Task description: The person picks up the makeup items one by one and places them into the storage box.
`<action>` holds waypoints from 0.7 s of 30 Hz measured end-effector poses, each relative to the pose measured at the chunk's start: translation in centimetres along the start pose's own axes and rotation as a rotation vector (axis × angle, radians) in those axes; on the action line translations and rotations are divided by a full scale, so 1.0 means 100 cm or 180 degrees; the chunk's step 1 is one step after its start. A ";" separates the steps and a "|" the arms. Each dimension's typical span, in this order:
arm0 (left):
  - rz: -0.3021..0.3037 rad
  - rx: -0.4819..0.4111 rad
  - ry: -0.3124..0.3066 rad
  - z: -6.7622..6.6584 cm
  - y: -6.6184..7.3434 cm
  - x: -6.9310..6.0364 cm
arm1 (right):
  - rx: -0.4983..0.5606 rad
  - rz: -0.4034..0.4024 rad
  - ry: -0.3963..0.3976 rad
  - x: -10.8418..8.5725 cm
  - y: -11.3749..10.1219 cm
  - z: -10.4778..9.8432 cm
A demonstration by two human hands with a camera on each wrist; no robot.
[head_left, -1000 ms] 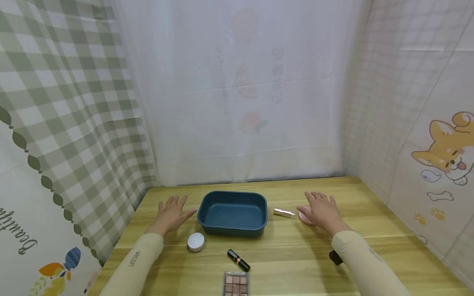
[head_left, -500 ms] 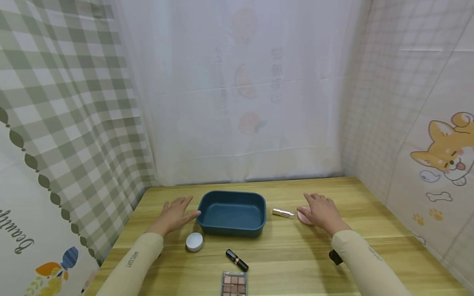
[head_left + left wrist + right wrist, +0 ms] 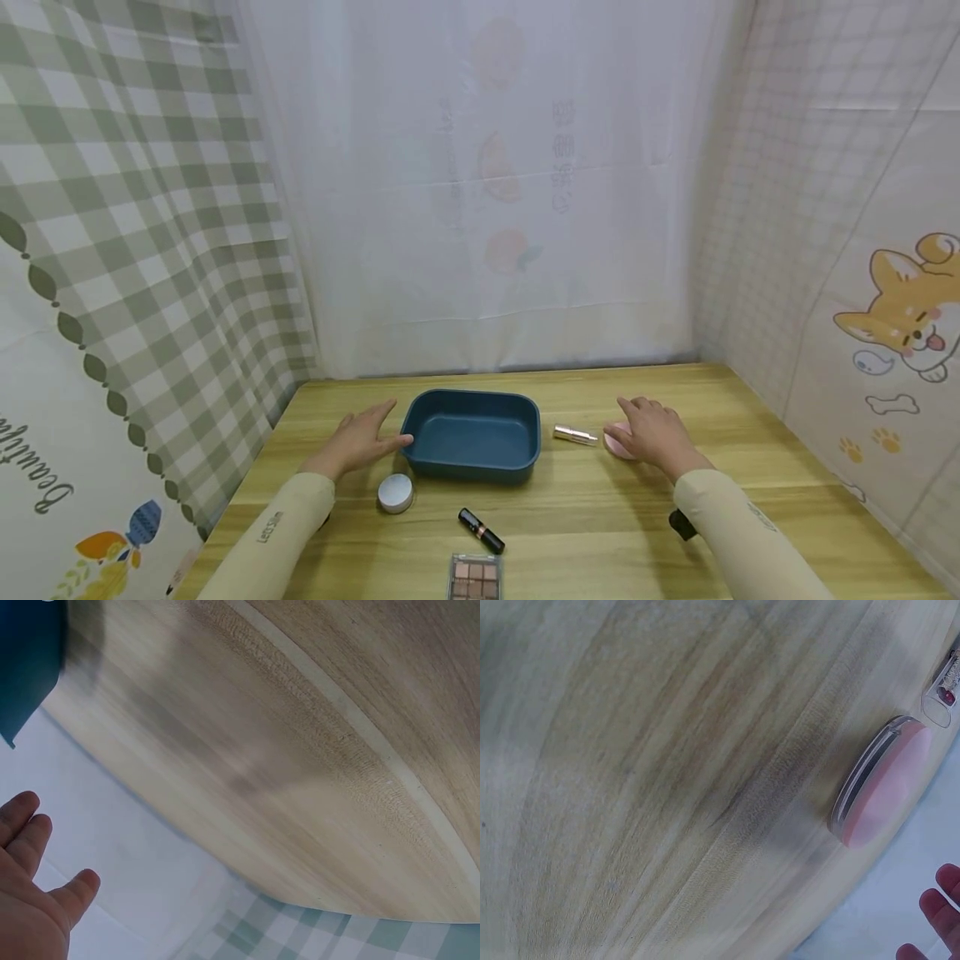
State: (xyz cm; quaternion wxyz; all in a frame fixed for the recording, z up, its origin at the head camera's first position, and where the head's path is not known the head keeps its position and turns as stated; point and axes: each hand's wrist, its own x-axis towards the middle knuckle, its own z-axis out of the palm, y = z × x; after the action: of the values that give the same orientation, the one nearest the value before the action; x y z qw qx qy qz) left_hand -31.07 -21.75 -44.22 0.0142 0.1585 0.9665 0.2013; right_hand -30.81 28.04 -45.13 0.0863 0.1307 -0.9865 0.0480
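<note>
A dark blue rectangular bin stands at the middle back of the wooden table. My left hand is at its left side, fingers stretched, the thumb tip over the left rim; whether it touches is unclear. In the left wrist view, the outstretched fingers appear below the bin's corner. My right hand hovers with loose fingers over a round pink compact, partly covering it. The right wrist view shows the pink compact lying apart from the fingertips. Between bin and compact lies a slim clear-ended lipstick tube.
A small round white-lidded jar stands front left of the bin. Nearer me lie a black lipstick and an eyeshadow palette. Hanging cloths close off the table's back and sides, including a green checked curtain.
My left hand has moved right to the bin, its thumb passing from beside the rim to over it. My right hand has stayed nearly still above the compact.
</note>
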 end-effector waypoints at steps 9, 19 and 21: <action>-0.0030 -0.0156 -0.0111 0.003 0.003 0.000 | 0.0046 0.0056 -0.0018 -0.002 0.006 0.004; -0.0059 -0.0212 -0.0126 0.007 0.002 -0.002 | 0.0122 0.0099 -0.0124 -0.004 0.014 -0.001; -0.0067 -0.0241 -0.0143 0.007 0.002 -0.002 | 0.0137 0.0107 -0.0153 -0.005 0.015 -0.003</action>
State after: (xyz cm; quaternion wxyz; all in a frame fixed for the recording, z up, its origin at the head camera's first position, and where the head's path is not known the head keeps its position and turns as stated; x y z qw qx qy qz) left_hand -30.71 -21.37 -44.78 0.0441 0.1521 0.9593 0.2340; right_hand -30.71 29.61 -45.03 0.0588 0.1170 -0.9891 0.0674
